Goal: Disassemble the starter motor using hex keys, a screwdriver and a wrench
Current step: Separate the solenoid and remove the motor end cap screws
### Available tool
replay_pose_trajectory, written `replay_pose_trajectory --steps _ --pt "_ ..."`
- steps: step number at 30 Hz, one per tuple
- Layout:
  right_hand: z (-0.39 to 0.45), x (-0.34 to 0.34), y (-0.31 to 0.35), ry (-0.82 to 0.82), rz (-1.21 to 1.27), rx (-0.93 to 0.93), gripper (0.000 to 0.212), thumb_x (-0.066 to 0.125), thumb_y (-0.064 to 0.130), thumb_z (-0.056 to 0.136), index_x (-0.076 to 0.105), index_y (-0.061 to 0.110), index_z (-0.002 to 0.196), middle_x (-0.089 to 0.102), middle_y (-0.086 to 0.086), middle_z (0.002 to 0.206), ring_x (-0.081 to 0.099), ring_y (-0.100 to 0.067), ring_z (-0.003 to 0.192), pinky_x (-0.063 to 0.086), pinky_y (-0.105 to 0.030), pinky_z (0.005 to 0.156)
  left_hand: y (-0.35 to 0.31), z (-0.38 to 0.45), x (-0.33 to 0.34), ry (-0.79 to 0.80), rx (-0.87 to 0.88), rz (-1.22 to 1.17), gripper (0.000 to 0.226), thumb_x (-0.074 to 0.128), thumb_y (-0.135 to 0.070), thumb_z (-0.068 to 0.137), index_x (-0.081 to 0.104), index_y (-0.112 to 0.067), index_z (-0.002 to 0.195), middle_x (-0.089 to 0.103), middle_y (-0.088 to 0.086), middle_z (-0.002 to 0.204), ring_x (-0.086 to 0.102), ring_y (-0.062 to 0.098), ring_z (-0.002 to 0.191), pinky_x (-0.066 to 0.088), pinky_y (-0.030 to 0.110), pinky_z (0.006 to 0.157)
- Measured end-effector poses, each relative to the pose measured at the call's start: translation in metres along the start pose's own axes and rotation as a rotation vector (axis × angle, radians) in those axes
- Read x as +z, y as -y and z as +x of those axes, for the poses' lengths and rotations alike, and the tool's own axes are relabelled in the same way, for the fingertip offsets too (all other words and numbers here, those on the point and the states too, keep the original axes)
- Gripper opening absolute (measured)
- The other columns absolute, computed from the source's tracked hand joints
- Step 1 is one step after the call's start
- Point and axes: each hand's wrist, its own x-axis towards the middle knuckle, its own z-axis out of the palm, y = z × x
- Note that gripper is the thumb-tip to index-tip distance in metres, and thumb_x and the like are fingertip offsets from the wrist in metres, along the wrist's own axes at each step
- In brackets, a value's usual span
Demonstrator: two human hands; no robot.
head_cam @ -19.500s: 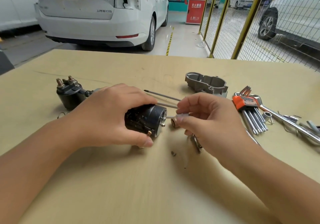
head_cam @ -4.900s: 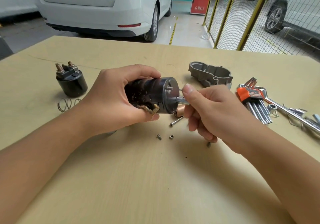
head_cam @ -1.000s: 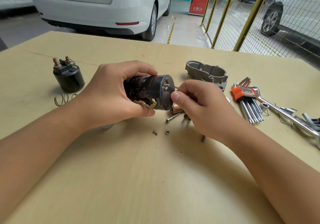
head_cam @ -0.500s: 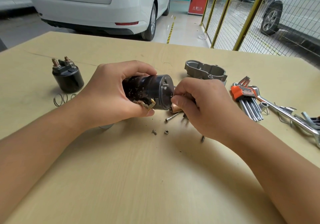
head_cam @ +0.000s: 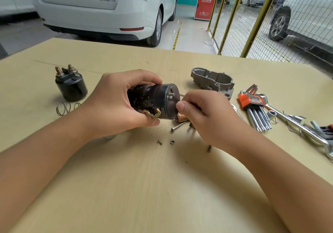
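My left hand (head_cam: 115,104) grips the black starter motor body (head_cam: 153,99) and holds it above the table with its end cap (head_cam: 170,103) facing right. A brass terminal (head_cam: 155,114) sticks out under my left thumb. My right hand (head_cam: 207,113) is curled at the end cap, with the thumb tip on the cap's face. What its fingers pinch there is hidden. A small stud (head_cam: 172,94) shows near the top of the cap.
On the wooden table (head_cam: 162,187) lie a black solenoid (head_cam: 71,86), a spring (head_cam: 65,107), an aluminium housing (head_cam: 212,81), an orange hex key set (head_cam: 252,103), a wrench (head_cam: 295,124), a copper part (head_cam: 182,118), a long bolt (head_cam: 177,126), a screw (head_cam: 159,142) and a nut (head_cam: 172,142).
Earlier my right hand held a tool against the end cap. Over the last second it stays with bare fingers at the cap; the motor and my left hand have barely moved.
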Motion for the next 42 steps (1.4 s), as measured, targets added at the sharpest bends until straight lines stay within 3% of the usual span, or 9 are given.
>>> replay_pose_trajectory --steps 6,10,14,20,28,35,39,42 --pt "-0.003 -0.002 0.002 -0.016 -0.099 -0.076 0.021 0.061 0.025 0.101 0.064 0.018 0.081 0.055 0.011 0.065 0.054 -0.01 0.065 0.039 -0.032 0.06 0.0 0.0 0.0 0.002 -0.004 0.005 0.074 0.102 -0.019 0.049 0.073 -0.039 0.113 0.075 -0.024 0.102 0.07 -0.005 0.099 0.045 0.003 0.086" --pt "-0.002 -0.004 0.003 -0.016 -0.131 -0.13 0.02 0.06 0.021 0.101 0.067 0.011 0.086 0.05 0.013 0.063 0.05 -0.009 0.062 0.037 -0.034 0.058 0.0 0.0 0.0 0.005 -0.003 0.007 0.073 0.102 -0.016 0.05 0.073 -0.038 0.114 0.075 -0.025 0.103 0.07 -0.004 0.099 0.045 0.003 0.087" --pt "-0.002 -0.006 0.004 -0.002 -0.214 -0.191 0.019 0.059 0.022 0.102 0.067 0.009 0.091 0.059 -0.002 0.069 0.053 -0.028 0.067 0.048 -0.044 0.064 -0.001 0.0 -0.001 0.012 0.005 0.008 0.073 0.102 -0.015 0.05 0.074 -0.035 0.115 0.074 -0.026 0.105 0.07 -0.005 0.1 0.046 0.004 0.088" --pt "-0.003 -0.011 0.004 -0.007 -0.276 -0.335 0.017 0.059 0.019 0.102 0.065 0.005 0.094 0.061 -0.007 0.075 0.055 -0.034 0.065 0.049 -0.045 0.059 -0.001 0.0 -0.001 0.012 0.013 0.007 0.073 0.102 -0.017 0.049 0.073 -0.039 0.113 0.074 -0.026 0.106 0.069 -0.006 0.1 0.046 0.003 0.088" --pt "-0.001 -0.014 0.003 -0.007 -0.308 -0.39 0.013 0.061 0.014 0.098 0.067 0.005 0.092 0.054 -0.002 0.069 0.051 -0.032 0.058 0.043 -0.035 0.053 -0.001 -0.001 -0.001 0.013 0.009 -0.002 0.073 0.101 -0.017 0.049 0.072 -0.041 0.112 0.073 -0.028 0.105 0.069 -0.007 0.099 0.046 0.002 0.087" --pt "-0.001 -0.013 0.001 -0.015 -0.336 -0.399 0.012 0.062 0.014 0.099 0.067 0.005 0.092 0.059 -0.004 0.069 0.054 -0.032 0.058 0.047 -0.038 0.053 0.0 0.0 -0.001 0.007 0.009 -0.01 0.073 0.1 -0.018 0.048 0.072 -0.042 0.111 0.074 -0.029 0.105 0.069 -0.009 0.099 0.045 0.002 0.087" --pt "0.0 -0.009 -0.003 0.0 -0.25 -0.301 0.023 0.054 0.027 0.105 0.061 0.013 0.088 0.05 0.009 0.064 0.05 -0.02 0.059 0.045 -0.041 0.057 0.002 -0.001 -0.001 0.008 0.007 -0.007 0.073 0.102 -0.018 0.049 0.073 -0.04 0.113 0.074 -0.026 0.105 0.07 -0.004 0.1 0.048 0.004 0.087" --pt "0.0 -0.006 -0.002 0.027 -0.231 -0.246 0.031 0.047 0.03 0.107 0.046 0.019 0.079 0.039 0.013 0.058 0.041 -0.008 0.056 0.032 -0.039 0.054 0.002 -0.001 0.0 0.006 0.0 0.0 0.073 0.103 -0.019 0.05 0.074 -0.039 0.114 0.075 -0.023 0.104 0.071 -0.001 0.101 0.049 0.006 0.088"
